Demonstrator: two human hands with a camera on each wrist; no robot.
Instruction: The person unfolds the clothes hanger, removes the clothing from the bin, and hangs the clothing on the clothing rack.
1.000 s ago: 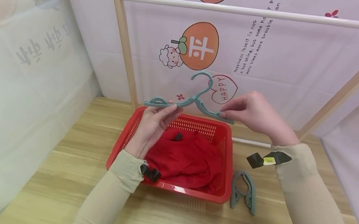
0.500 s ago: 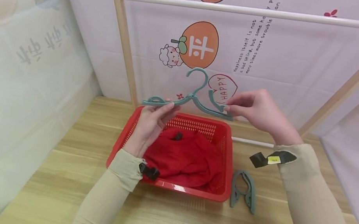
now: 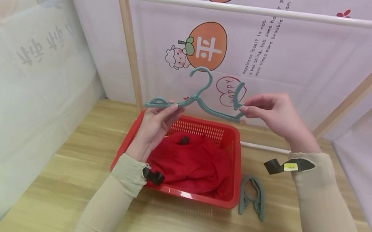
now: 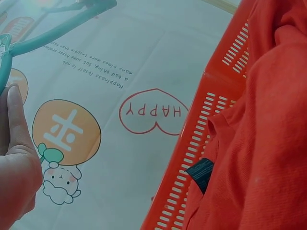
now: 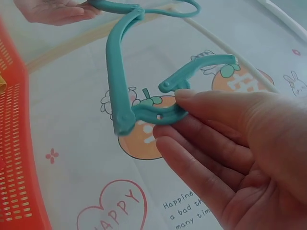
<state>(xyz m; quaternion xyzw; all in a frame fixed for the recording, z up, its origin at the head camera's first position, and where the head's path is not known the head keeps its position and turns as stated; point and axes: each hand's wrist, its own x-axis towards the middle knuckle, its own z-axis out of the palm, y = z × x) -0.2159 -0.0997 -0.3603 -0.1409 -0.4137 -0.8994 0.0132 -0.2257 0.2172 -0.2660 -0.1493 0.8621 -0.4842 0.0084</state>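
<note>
Holding a teal folding hanger [image 3: 197, 98] near the far rim of the red basket [image 3: 236, 182], the person uses both hands in the head view. Should either grip slip, the hanger could well drop onto the red cloth [image 3: 192, 166], towards six o'clock. The left hand [image 3: 154, 129] has thumb and fingers pinched on one side of it, the hanger spreading from twelve to two o'clock of that hand. The right hand [image 3: 275, 114] pinches the jointed end strip [image 3: 236, 95], with the hanger's body at nine o'clock.

In the left wrist view, the frame edge cuts off that grip, so its firmness cannot be judged; the hanger lies at twelve to two o'clock from the fingertips [image 4: 13, 91].

In the right wrist view, a crooked pull would probably strain the hinge [image 5: 125, 120], between eight and nine o'clock from the pinching thumb; the other fingers extend loosely.
</note>
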